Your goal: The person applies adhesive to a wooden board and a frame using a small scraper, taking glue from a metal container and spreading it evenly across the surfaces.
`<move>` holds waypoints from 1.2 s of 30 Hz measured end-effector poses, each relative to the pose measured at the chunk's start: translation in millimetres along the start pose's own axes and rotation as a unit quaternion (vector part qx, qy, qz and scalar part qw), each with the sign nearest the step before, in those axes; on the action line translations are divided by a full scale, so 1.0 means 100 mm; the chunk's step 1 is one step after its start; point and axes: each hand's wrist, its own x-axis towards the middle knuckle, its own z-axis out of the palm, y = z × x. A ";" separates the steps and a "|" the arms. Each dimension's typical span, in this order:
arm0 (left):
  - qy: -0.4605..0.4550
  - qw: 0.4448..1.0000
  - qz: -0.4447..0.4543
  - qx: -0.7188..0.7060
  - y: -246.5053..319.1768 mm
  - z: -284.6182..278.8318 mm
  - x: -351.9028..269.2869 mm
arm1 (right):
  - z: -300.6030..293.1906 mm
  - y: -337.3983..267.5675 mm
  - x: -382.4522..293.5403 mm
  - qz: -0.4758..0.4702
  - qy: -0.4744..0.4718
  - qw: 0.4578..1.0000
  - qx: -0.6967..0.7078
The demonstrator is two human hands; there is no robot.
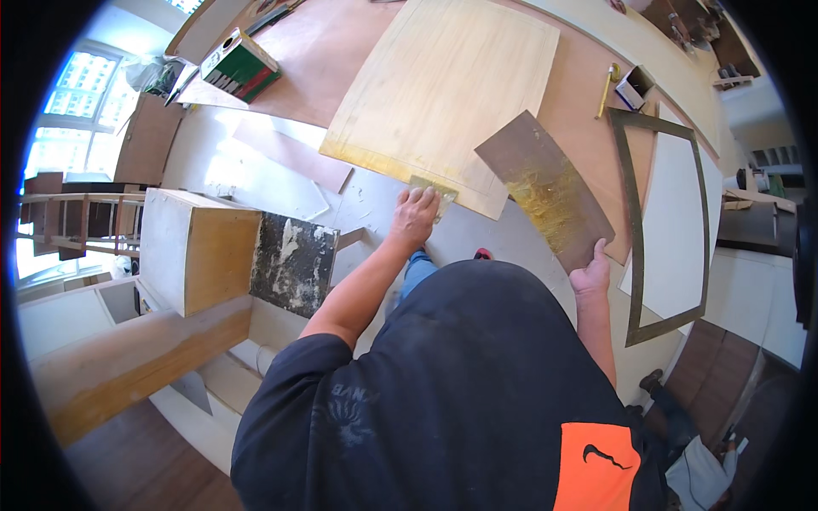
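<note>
My left hand point(414, 214) grips a thin flat spreader point(449, 190), its blade against the near edge of a pale wood panel point(447, 83). Along that edge runs a smeared band of yellow glue or filler point(377, 163); the rest of the panel's face looks bare. In my right hand point(591, 271), by its near corner, is a brown rectangular board point(527, 163). Thick yellow paste point(546, 204) coats the board's middle and near part. The board is tilted beside the panel's right corner; whether the two touch I cannot tell.
Pinkish plywood point(300, 76) lies under the panel. On it stand a green and red metal can point(252, 70), a yellow tool point(604, 96) and a small box point(632, 89). A dark rectangular frame point(702, 191) leans right. A wooden box point(217, 249) is left; another person point(696, 466) is lower right.
</note>
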 end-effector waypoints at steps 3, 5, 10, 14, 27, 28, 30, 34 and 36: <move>-0.019 1.000 -0.005 -0.013 0.04 -0.21 -0.05 | 0.14 0.05 -0.03 -0.020 0.006 1.000 -0.015; 0.023 0.999 -0.038 -0.028 0.13 -0.41 0.00 | 0.20 0.10 0.01 -0.028 0.015 0.999 -0.030; 0.094 0.993 -0.041 -0.058 0.46 -0.76 0.46 | 0.46 0.41 0.22 -0.066 -0.045 0.990 -0.114; 0.120 0.992 -0.008 -0.039 0.49 -0.76 0.82 | 0.66 0.59 0.34 -0.057 -0.107 0.979 -0.163; 0.027 0.998 -0.020 -0.058 0.48 -0.70 0.68 | 1.19 0.65 0.22 0.021 -0.129 0.983 -0.128; 0.008 0.998 -0.014 -0.066 0.48 -0.69 0.65 | 1.19 0.64 0.25 0.027 -0.111 0.987 -0.114; 0.004 0.997 -0.018 -0.077 0.50 -0.65 0.60 | 1.19 0.63 0.32 0.035 -0.116 0.986 -0.112; 0.000 0.994 -0.018 -0.108 0.46 -0.61 0.55 | 1.19 0.64 0.36 0.062 -0.093 0.988 -0.102; -0.021 0.994 -0.014 -0.111 0.45 -0.61 0.53 | 1.20 0.64 0.32 0.072 -0.088 0.989 -0.098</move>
